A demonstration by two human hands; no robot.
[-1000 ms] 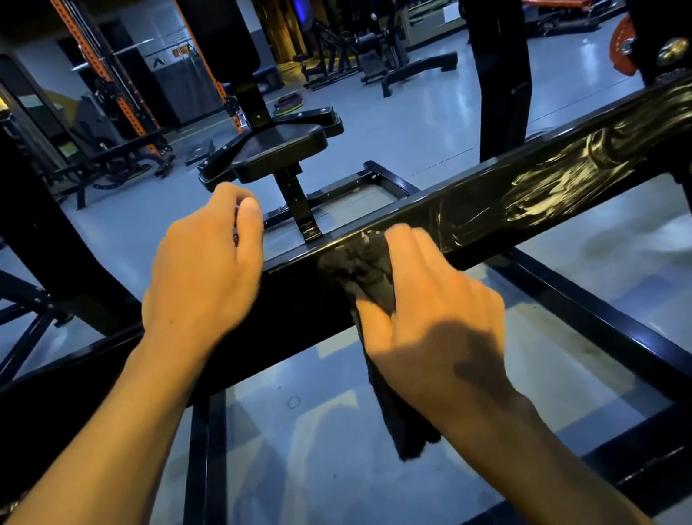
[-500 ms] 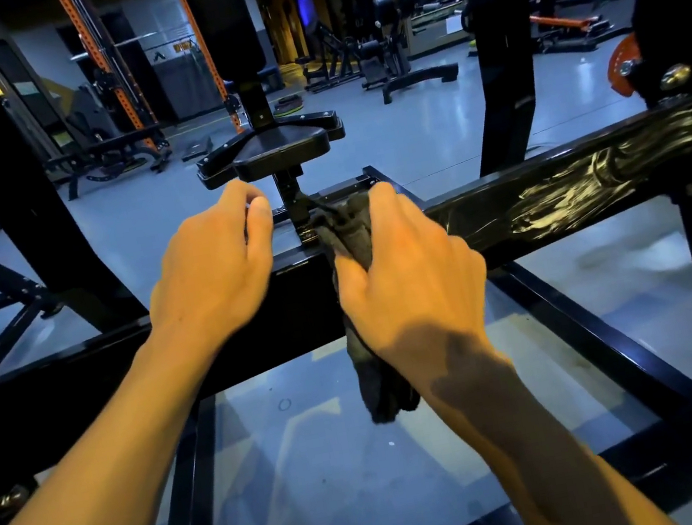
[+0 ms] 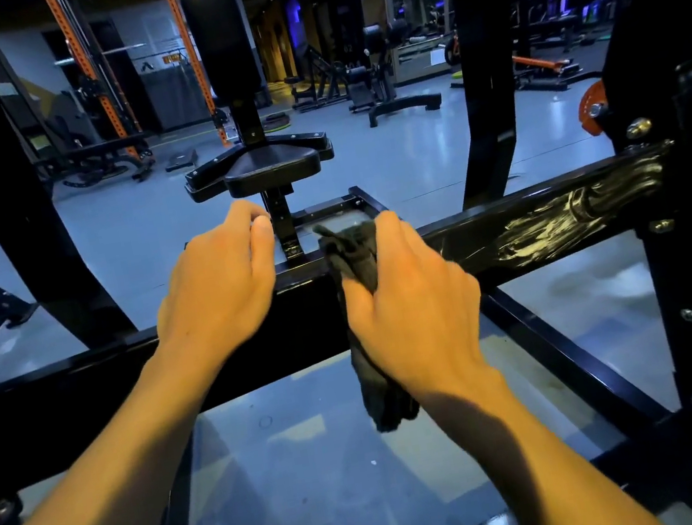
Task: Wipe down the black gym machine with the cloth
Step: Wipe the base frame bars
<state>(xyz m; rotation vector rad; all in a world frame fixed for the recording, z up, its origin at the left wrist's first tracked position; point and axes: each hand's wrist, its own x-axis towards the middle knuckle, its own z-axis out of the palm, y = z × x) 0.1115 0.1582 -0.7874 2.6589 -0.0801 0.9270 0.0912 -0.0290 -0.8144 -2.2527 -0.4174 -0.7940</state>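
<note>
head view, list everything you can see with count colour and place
crossbar: one, black with pale wet streaks, across the middle
cloth: one, dark grey, draped over the crossbar, tail hanging below
seat: one, black, beyond the crossbar
back pad: one, black, upright above the seat
rack posts: two, orange, far left
floor: grey, glossy
left hand: one, resting on the crossbar, holding nothing
right hand: one, gripping the cloth on the crossbar
</note>
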